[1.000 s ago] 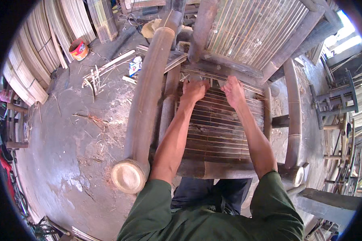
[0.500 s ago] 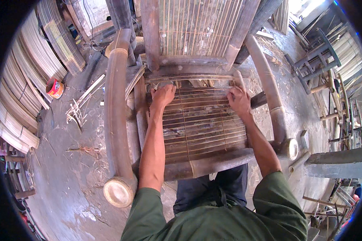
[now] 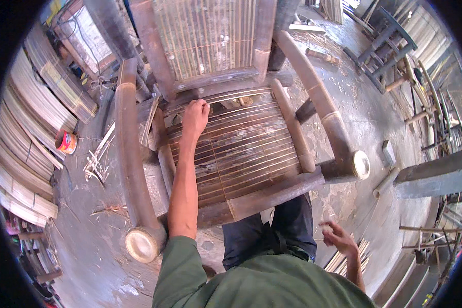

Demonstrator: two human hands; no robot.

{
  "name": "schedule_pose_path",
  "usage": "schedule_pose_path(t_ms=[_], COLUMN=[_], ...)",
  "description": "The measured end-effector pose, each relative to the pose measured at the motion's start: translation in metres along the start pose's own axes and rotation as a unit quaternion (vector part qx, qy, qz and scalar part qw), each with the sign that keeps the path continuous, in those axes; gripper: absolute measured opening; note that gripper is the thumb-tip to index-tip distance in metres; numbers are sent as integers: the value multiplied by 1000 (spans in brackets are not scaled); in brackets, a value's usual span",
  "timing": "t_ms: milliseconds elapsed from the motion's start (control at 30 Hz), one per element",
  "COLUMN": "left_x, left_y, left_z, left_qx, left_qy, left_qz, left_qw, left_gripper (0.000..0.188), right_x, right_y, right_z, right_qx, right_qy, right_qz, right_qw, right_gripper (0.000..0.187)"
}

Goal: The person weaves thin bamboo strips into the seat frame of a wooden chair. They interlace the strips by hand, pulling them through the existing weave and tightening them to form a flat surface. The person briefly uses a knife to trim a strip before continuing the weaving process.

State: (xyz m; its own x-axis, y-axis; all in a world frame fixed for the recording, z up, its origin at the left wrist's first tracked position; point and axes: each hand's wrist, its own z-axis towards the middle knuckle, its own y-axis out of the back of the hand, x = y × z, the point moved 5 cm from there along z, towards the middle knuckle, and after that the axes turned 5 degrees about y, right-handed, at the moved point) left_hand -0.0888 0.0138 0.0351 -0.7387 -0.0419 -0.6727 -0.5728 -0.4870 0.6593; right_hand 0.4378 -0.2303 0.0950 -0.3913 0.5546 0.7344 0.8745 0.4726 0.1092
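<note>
The light is bright, with white glare toward one o'clock. A pale sheen lies on the floor at seven o'clock. The right hand, at four o'clock, is slightly blurred; shapes bend toward the black rim.

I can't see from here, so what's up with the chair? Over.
Left hand at rear of slatted seat. Right hand off chair, near pale strips. Nothing visibly blocking.

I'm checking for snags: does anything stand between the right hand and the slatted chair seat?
Yes, in this view: the dark front rail and the right trouser leg lie between the right hand and the slatted seat. The hand's height against the rail can't be judged.
</note>
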Motion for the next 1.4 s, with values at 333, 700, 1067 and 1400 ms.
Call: schedule_pose_path(t_ms=[333, 700, 1067, 1400], left_x=[-122, -204, -373, -196], left_y=[-121, -171, -106, -73], left_z=[-30, -11, -350, -33], left_qx=[145, 214, 451, 90], left_qy=[-185, -112, -563, -141], left_qz=[69, -156, -106, -47], left_qw=[969, 958, 685, 985], left_gripper=[67, 36, 18, 27], right_x=[-226, -192, -225, -167], right_y=[96, 76, 54, 16], right_z=[-19, 26, 48, 14], right_qx=[-175, -169, -102, -131], right_qy=[-26, 53, 33, 73], right_qz=[-58, -215, -363, -241], right_qw=[983, 960, 926, 959], right_gripper=[31, 28, 27, 30])
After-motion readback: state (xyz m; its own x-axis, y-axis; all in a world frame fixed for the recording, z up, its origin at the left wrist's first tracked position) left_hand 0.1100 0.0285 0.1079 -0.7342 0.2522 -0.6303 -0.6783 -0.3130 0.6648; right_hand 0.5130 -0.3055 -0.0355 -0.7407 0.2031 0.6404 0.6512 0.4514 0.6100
